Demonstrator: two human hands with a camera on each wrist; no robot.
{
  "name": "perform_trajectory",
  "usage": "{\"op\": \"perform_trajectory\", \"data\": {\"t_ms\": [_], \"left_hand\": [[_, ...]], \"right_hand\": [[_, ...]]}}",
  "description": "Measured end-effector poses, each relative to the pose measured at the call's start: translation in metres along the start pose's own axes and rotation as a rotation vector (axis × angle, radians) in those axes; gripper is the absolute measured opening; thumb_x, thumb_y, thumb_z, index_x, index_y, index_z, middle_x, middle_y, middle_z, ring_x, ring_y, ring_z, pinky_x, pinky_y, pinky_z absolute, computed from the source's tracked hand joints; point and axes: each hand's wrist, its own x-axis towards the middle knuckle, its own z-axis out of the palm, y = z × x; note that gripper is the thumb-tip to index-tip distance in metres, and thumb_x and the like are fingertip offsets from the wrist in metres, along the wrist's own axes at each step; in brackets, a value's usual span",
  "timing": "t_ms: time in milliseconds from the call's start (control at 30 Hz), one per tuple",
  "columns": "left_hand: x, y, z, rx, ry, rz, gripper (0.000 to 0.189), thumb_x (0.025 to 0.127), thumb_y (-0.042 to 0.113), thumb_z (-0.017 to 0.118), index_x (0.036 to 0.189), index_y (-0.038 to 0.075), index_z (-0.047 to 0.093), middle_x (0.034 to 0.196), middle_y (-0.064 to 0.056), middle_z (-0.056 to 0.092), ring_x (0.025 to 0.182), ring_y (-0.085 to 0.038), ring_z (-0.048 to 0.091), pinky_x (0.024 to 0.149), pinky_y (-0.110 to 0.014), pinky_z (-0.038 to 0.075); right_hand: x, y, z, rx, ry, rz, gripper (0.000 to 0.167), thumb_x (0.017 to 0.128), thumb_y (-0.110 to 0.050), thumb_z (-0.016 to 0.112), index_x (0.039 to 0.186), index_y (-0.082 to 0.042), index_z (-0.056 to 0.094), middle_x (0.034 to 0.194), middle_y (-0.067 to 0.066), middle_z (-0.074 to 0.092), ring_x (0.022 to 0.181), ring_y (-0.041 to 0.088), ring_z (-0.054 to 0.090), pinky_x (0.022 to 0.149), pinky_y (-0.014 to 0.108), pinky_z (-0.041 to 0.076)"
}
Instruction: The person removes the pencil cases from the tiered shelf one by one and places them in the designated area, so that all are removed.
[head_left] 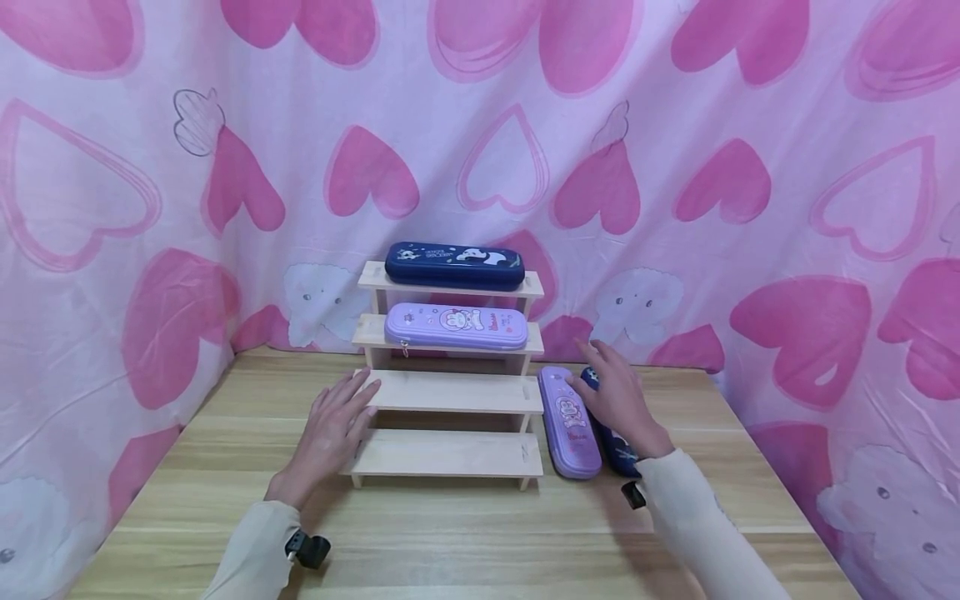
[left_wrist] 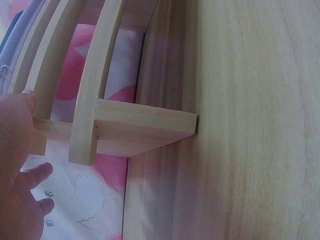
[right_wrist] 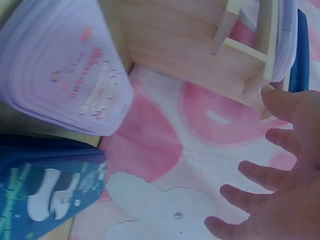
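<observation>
A four-step light wooden rack (head_left: pixel 450 454) stands on the table. On its top step lies a navy pencil case (head_left: pixel 454 267) with a panda print, and on the step below lies a lilac pencil case (head_left: pixel 456 326). My left hand (head_left: pixel 330 429) is at the rack's left end; in the left wrist view its thumb (left_wrist: pixel 29 102) touches a step's edge, the other fingers extended. To the rack's right, a second lilac pencil case (head_left: pixel 568 425) lies beside a second navy one (head_left: pixel 619 450). Above these hovers my right hand (head_left: pixel 618 400), fingers spread and holding nothing.
The wood-grain table (head_left: pixel 420 550) runs up to a pink heart-print cloth (head_left: pixel 480 158) at the back and sides. Small black wrist cameras (head_left: pixel 307 550) sit at both cuffs. The right hand partly covers the navy case on the table.
</observation>
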Motion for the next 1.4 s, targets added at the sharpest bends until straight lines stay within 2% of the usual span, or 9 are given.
{"op": "perform_trajectory", "data": {"t_ms": [400, 600, 800, 1067, 1400], "left_hand": [[0.001, 0.000, -0.001, 0.005, -0.015, -0.007, 0.047, 0.105, 0.028, 0.050, 0.150, 0.017, 0.047, 0.163, -0.010, 0.034, 0.148, -0.040, 0.029, 0.120, -0.066, 0.015], [0.001, 0.000, -0.002, 0.009, -0.021, -0.007, 0.047, 0.105, 0.029, 0.050, 0.150, 0.016, 0.047, 0.162, -0.011, 0.034, 0.148, -0.040, 0.029, 0.120, -0.066, 0.015], [0.000, 0.000, -0.002, -0.004, -0.012, 0.000, 0.047, 0.104, 0.027, 0.051, 0.149, 0.015, 0.048, 0.162, -0.012, 0.036, 0.148, -0.041, 0.030, 0.119, -0.067, 0.015], [0.000, 0.001, 0.000, -0.006, -0.002, -0.002, 0.046, 0.104, 0.027, 0.052, 0.149, 0.015, 0.048, 0.161, -0.012, 0.036, 0.148, -0.040, 0.030, 0.119, -0.066, 0.016], [0.000, -0.001, 0.001, -0.011, 0.017, 0.013, 0.045, 0.103, 0.024, 0.054, 0.147, 0.014, 0.050, 0.160, -0.013, 0.038, 0.146, -0.041, 0.033, 0.118, -0.068, 0.017]], "right_hand": [[0.022, -0.024, -0.013, 0.070, 0.024, -0.159, 0.063, 0.090, -0.025, 0.075, 0.146, -0.011, 0.051, 0.153, 0.024, 0.042, 0.140, 0.046, 0.039, 0.110, 0.069, 0.035], [0.035, -0.043, -0.018, 0.086, 0.002, -0.234, 0.061, 0.090, -0.029, 0.075, 0.145, -0.015, 0.053, 0.152, 0.021, 0.044, 0.141, 0.043, 0.041, 0.109, 0.069, 0.037], [0.049, -0.057, -0.014, 0.123, -0.035, -0.322, 0.061, 0.091, -0.029, 0.075, 0.146, -0.015, 0.053, 0.152, 0.020, 0.046, 0.142, 0.041, 0.040, 0.112, 0.067, 0.032], [0.059, -0.072, -0.007, 0.113, -0.108, -0.335, 0.062, 0.091, -0.032, 0.073, 0.148, -0.018, 0.050, 0.155, 0.017, 0.042, 0.144, 0.040, 0.037, 0.113, 0.069, 0.030], [0.067, -0.088, 0.002, 0.103, -0.125, -0.360, 0.058, 0.092, -0.034, 0.072, 0.145, -0.021, 0.054, 0.154, 0.016, 0.043, 0.145, 0.040, 0.037, 0.114, 0.069, 0.028]]}}
